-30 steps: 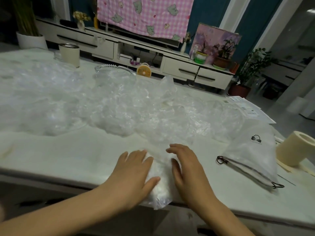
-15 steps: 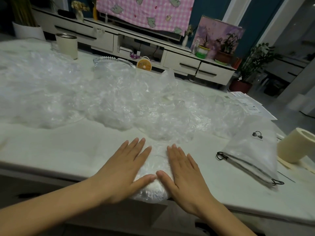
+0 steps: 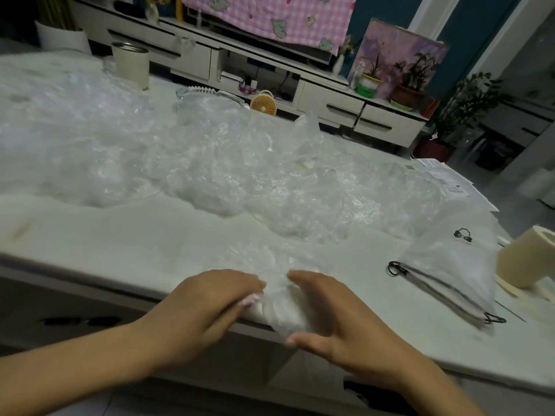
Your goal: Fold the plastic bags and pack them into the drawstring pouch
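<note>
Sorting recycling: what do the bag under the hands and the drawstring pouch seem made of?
Bag: thin clear plastic film, glossy, crinkled with glints. Drawstring pouch: probably frosted plastic, matte, translucent; dark cord at its mouth.

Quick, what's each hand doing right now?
Left hand: fingers curled, gripping the folded plastic bag.
Right hand: cupped round the same bag, thumb below.

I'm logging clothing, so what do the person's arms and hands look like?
Both forearms are bare, no sleeves in view. The left hand and right hand wear no gloves; no watch, ring or bracelet shows. Motion blur hides finer detail.
</note>
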